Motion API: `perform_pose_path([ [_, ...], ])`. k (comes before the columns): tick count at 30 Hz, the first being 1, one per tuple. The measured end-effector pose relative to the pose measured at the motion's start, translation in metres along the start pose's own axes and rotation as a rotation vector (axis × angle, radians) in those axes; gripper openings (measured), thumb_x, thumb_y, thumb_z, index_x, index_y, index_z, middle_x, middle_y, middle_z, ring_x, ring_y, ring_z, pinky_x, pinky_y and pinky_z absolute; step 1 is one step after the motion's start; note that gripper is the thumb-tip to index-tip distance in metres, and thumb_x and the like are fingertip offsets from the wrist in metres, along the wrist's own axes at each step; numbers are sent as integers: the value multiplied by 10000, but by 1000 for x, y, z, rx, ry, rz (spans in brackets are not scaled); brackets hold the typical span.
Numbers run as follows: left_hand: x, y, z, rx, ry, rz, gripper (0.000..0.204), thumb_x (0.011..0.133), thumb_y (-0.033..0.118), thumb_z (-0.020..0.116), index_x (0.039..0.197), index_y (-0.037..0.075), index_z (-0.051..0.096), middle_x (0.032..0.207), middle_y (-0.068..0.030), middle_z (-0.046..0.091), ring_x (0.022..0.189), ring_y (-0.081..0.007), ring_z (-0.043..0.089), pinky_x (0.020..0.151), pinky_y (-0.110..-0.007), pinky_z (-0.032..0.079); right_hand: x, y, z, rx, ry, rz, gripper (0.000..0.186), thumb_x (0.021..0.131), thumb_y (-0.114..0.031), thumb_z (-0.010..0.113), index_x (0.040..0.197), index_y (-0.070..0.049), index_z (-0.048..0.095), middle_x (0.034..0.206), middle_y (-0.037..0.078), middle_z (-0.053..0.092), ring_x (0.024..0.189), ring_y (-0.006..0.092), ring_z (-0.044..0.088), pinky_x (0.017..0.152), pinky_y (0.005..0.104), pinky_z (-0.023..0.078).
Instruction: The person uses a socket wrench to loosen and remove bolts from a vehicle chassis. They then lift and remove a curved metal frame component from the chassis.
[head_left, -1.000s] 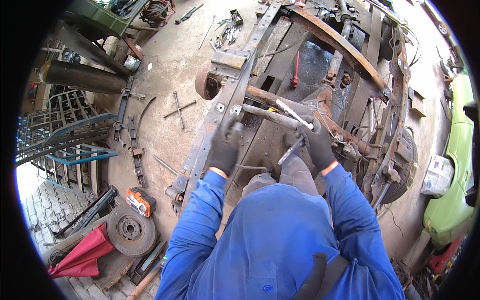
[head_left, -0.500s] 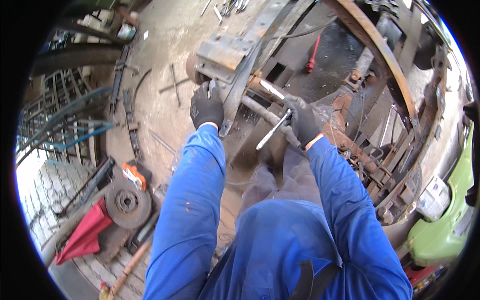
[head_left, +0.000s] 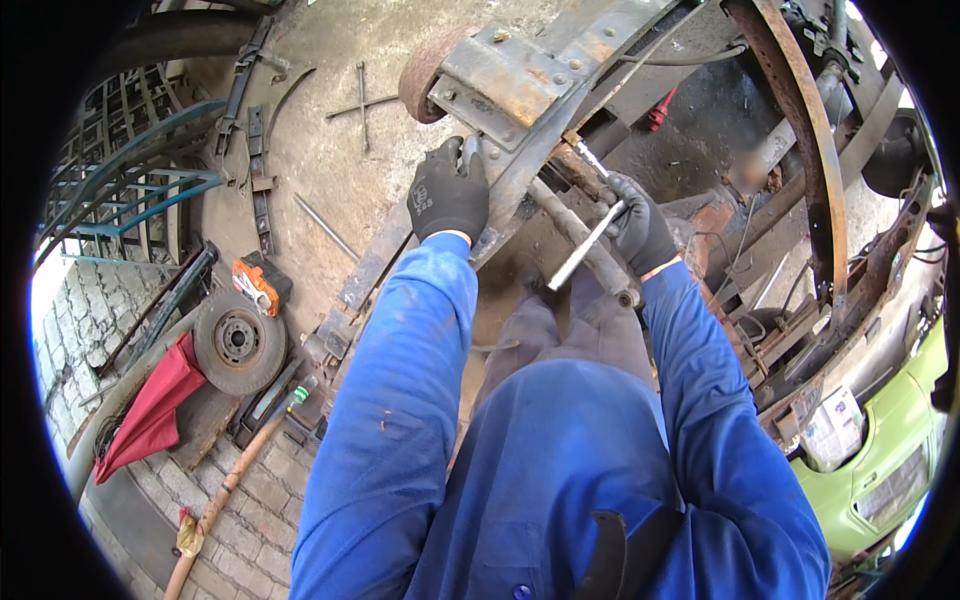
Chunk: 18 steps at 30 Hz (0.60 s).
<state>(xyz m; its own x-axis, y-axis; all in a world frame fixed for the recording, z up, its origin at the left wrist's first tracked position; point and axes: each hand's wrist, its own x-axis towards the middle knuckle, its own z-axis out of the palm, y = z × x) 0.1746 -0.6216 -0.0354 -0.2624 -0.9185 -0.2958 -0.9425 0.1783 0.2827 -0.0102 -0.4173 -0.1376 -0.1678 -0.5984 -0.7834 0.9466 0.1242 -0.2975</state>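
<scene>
My left hand (head_left: 448,195), in a black glove, is closed at the edge of a steel frame rail (head_left: 530,165), just below a bolted, rust-stained bracket (head_left: 510,80). A small grey shape shows at its fingertips, but I cannot make out what it is. My right hand (head_left: 640,228), also gloved, is wrapped round a shiny socket wrench (head_left: 585,248). The wrench's handle slants down and left across a thick metal tube (head_left: 575,232). Another bright length of metal (head_left: 592,158) shows above my right fingers, beside a rusty bar.
A brownish roller (head_left: 425,80) adjoins the bracket. A cross-shaped wheel wrench (head_left: 362,105) and a rod (head_left: 326,226) lie on the floor. At left are a wheel (head_left: 240,342), red cloth (head_left: 155,405) and wooden pole (head_left: 235,475). A curved rusty leaf spring (head_left: 810,150) arches at right, near a green body panel (head_left: 890,440).
The view has shifted, so the frame and bracket appear larger and farther right. My left hand stays closed by the rail. The wrench remains in my right hand, its handle now across the tube.
</scene>
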Motion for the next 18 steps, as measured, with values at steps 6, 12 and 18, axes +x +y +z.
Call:
perform_pose_path([
  [6,1,-1,1,5,-1,10,504,1071,470,506,1336,89,702,1251,-211,727,1190,-382,675,1036,-479,522,2,-17,-1,22,-9,41,333,1123,-278,557,1297,-3,625,932,38,590,726,121,594,439,200,375],
  [12,1,1,1,12,-14,1,505,1075,471,491,1330,87,700,1245,-212,727,1192,-381,676,1030,-482,524,-5,-25,5,-338,-17,-167,256,1080,-261,659,1218,-46,642,768,9,628,558,76,566,452,203,412],
  [18,1,4,-2,3,-37,-5,511,1078,469,478,1336,81,688,1261,-215,716,1211,-381,664,1039,-487,518,-2,-30,11,-565,29,-255,288,1063,-299,685,1214,-56,659,763,10,656,595,70,610,491,220,433],
])
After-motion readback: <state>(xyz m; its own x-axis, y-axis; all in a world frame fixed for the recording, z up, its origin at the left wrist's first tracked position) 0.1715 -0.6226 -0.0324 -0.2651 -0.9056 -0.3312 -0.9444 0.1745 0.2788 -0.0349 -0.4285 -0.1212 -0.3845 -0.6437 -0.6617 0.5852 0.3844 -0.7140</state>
